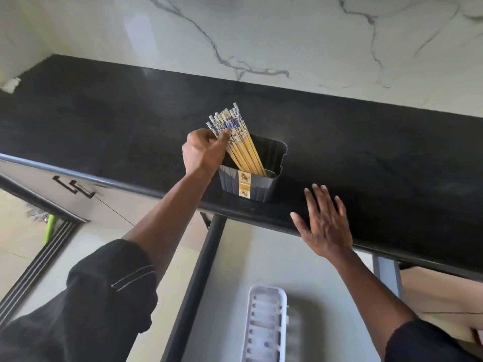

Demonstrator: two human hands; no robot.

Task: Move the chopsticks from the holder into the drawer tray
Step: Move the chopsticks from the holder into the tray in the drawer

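Stage: start | bamboo chopsticks with blue-white patterned tops (239,142) all in grey ribbed plastic holder (248,185) | left hand (203,150) pinching bundle | right hand (326,223) spread flat, empty | white slotted drawer tray (265,322) empty; transfer outstanding.

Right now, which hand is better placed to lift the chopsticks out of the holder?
The left hand. Its fingers are already on the patterned tops of the chopsticks leaning in the grey holder. The right hand lies flat and spread on the black counter, beside the holder.
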